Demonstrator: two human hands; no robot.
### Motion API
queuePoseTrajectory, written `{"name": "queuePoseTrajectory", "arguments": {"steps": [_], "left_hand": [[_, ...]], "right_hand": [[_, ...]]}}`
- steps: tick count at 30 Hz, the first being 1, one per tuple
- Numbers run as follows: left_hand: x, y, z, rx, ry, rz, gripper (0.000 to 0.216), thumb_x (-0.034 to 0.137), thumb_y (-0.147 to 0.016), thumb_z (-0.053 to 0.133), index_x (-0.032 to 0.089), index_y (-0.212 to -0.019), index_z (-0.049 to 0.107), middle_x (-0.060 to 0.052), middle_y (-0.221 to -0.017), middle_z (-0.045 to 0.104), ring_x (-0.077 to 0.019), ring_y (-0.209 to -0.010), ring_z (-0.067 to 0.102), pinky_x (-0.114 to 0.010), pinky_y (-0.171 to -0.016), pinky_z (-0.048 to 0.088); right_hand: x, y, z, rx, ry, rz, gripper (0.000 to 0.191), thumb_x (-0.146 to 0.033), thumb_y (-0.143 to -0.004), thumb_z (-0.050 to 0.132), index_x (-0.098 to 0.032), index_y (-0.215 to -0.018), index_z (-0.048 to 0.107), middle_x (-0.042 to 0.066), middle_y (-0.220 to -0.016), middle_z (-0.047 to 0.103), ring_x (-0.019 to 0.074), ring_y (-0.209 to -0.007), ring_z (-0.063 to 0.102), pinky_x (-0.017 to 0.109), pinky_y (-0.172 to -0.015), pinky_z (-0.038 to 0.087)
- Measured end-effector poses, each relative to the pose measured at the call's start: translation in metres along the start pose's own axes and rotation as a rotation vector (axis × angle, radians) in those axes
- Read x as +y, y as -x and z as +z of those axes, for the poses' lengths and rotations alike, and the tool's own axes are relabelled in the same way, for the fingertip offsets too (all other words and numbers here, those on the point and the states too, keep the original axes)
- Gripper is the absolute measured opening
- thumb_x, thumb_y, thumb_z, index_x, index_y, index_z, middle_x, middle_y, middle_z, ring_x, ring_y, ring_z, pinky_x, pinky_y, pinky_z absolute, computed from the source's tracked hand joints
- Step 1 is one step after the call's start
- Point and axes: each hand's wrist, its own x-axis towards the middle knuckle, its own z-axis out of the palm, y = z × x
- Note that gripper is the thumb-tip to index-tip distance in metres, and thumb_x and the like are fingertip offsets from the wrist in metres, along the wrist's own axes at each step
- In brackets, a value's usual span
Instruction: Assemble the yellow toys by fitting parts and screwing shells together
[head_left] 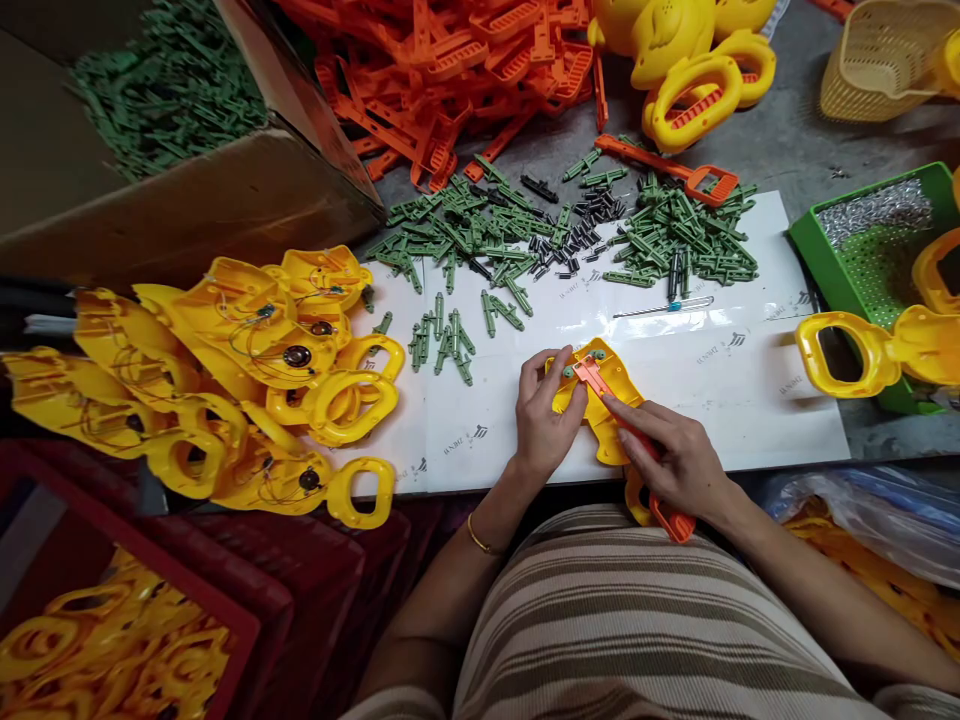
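My left hand is closed on the left edge of a yellow plastic toy shell, its fingertips beside small green plastic pins in the shell's upper end. An orange plastic lever lies along the inside of that shell, and my right hand is wrapped round its shaft. The lever's slotted grip end sticks out below my right hand, over the shell's yellow ring handle. Parts of the shell are hidden under both hands.
Yellow half-shells with wires are stacked at left. Loose green pins, small black parts and a thin metal tool lie ahead. Behind are orange levers and a cardboard box; a green basket holds screws at right.
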Motion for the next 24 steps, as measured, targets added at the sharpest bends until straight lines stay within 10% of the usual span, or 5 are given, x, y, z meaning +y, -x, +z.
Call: {"name": "queuePoseTrajectory", "arguments": {"steps": [24], "left_hand": [[0.0016, 0.0, -0.0019, -0.016, -0.078, 0.047, 0.045, 0.022, -0.095, 0.059, 0.022, -0.139, 0.056, -0.009, -0.119, 0.057, -0.0194, -0.113, 0.061, -0.035, -0.098, 0.057]], "right_hand": [[-0.0025, -0.0015, -0.0072, -0.033, 0.381, -0.07, 0.039, -0.024, -0.1, 0.046, -0.021, -0.136, 0.062, 0.004, -0.086, 0.07, 0.0114, -0.064, 0.062, 0.022, -0.05, 0.042]]}}
